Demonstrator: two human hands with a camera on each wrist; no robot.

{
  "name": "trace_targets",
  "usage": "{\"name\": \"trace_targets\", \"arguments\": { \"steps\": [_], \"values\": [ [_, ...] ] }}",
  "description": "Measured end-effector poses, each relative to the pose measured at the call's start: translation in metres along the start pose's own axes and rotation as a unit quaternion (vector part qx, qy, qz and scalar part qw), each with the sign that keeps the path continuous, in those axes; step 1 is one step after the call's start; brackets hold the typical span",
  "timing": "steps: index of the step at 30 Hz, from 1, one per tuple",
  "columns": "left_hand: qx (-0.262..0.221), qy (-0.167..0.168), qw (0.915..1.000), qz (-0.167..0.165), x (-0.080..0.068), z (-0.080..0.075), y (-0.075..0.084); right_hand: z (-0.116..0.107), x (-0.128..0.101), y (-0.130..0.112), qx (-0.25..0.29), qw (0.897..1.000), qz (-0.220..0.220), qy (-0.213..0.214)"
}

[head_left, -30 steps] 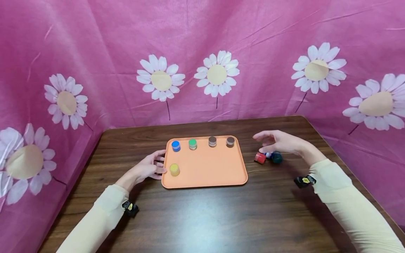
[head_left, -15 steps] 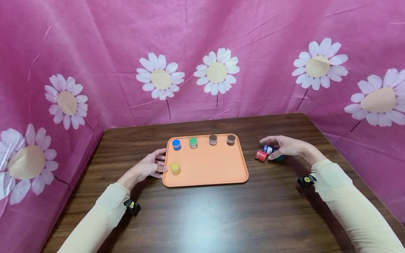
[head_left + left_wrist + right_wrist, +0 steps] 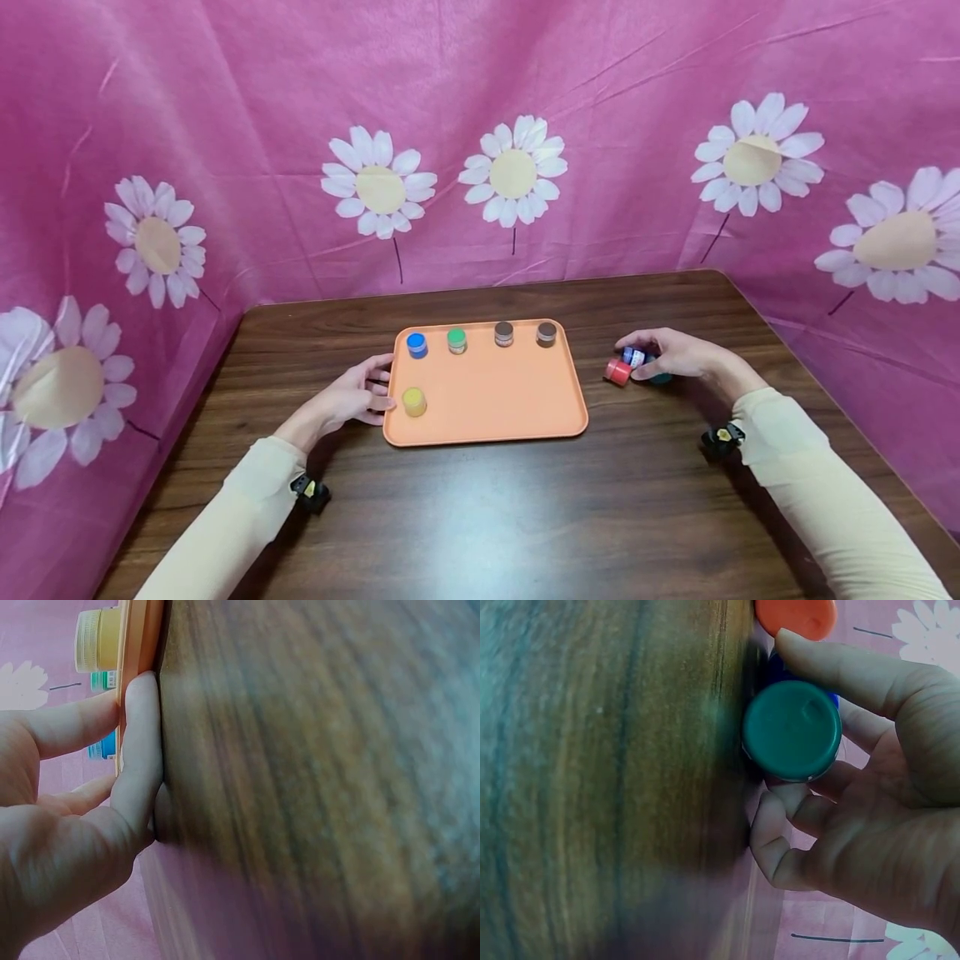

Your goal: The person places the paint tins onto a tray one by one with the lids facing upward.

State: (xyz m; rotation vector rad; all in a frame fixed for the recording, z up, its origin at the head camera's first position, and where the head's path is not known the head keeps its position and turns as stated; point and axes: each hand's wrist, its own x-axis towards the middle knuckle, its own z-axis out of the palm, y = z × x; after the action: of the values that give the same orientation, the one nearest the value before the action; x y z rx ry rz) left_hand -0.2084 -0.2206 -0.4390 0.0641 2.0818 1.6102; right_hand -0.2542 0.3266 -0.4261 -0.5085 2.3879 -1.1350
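An orange tray (image 3: 495, 392) lies on the table with small paint jars on it: blue (image 3: 417, 346), green (image 3: 457, 341), two dark-lidded ones (image 3: 503, 335) along the far side and a yellow jar (image 3: 414, 402) near the left. My left hand (image 3: 348, 396) holds the tray's left rim, thumb at the top edge and another finger low along its outer side. Right of the tray, my right hand (image 3: 686, 354) pinches a blue-lidded jar (image 3: 633, 357) between thumb and fingers. Beside it lie a red jar (image 3: 618, 372) and a dark green jar (image 3: 791, 731), the latter partly hidden in the head view.
The dark wooden table (image 3: 480, 517) extends in front of the tray. A pink cloth with white daisies (image 3: 513, 171) hangs around the table's back and sides.
My right hand has come down onto the small group of jars, its fingers and thumb now around the blue-lidded jar. The left hand and tray have stayed in place.
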Motion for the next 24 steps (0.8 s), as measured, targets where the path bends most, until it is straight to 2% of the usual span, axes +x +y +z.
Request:
{"name": "trace_targets", "arguments": {
  "steps": [9,24],
  "values": [
    [-0.002,0.003,1.0000,0.000,0.0001,0.0007,0.0000,0.0012,-0.0003,0.0016,0.002,1.000,0.013,0.006],
    [0.005,0.002,1.0000,-0.003,0.0006,0.0009,0.0019,0.0005,0.0001,0.0053,-0.003,1.000,0.005,0.008]
  ]
}}
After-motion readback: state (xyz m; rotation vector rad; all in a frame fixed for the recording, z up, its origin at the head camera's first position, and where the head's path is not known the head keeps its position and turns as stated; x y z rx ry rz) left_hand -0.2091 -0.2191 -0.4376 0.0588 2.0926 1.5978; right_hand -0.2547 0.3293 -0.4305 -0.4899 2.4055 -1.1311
